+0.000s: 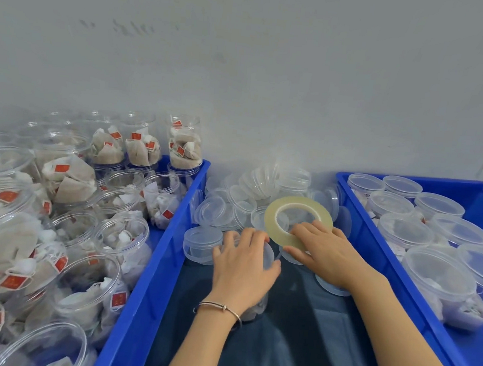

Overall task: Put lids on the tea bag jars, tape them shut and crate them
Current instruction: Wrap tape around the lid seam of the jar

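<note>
While her left hand (243,268) clasps the lidded jar (265,274), the right hand (321,250), gripping the tape roll (297,220), should pull tape taut across the seam.

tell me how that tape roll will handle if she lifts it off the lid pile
The tape roll is a thin, wide ring with a big open centre, so it is probably light and stiff. Leaning tilted on the loose lids, it could slide or roll if released. The right hand grips its near edge, which should steady it.
</note>
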{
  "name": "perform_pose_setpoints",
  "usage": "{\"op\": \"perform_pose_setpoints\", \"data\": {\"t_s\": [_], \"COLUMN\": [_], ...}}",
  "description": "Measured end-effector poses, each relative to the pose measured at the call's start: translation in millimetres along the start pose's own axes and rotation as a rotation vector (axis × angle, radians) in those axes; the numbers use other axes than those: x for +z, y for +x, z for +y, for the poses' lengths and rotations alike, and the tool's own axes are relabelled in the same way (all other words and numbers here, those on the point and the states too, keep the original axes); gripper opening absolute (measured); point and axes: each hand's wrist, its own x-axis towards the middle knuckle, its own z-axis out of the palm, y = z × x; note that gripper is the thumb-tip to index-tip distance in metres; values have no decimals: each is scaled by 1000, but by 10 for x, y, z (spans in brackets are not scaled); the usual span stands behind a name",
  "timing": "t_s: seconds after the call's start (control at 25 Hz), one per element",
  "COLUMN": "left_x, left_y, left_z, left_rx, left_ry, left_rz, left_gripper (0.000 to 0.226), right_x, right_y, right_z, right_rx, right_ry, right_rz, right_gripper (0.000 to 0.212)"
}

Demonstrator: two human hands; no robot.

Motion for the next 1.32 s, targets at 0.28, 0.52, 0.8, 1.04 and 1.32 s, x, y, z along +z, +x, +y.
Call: {"op": "perform_pose_setpoints", "data": {"t_s": [0.28, 0.52, 0.8, 1.04, 1.32], "left_x": [78, 113, 95, -239, -143], "left_y": [36, 99, 154, 382, 183], "left_z": [159, 138, 94, -123, -45], "left_rx": [-161, -110, -20, -227, -220], "left_ry": [-19, -14, -96, -291, -132], "left_rz": [180, 177, 172, 63, -11], "left_gripper": [27, 27, 21, 11, 20], "right_x": [20, 6, -37, -68, 327], "right_y": [98, -153, -437, -911, -278], "right_z": [-153, -220, -578, -419, -481], "right_rx": [24, 139, 379, 352, 291], "right_ry": [22, -43, -47, 14, 283], "right_rz": [-26, 89, 208, 372, -127], "right_gripper": [37, 37, 36, 34, 82]}}
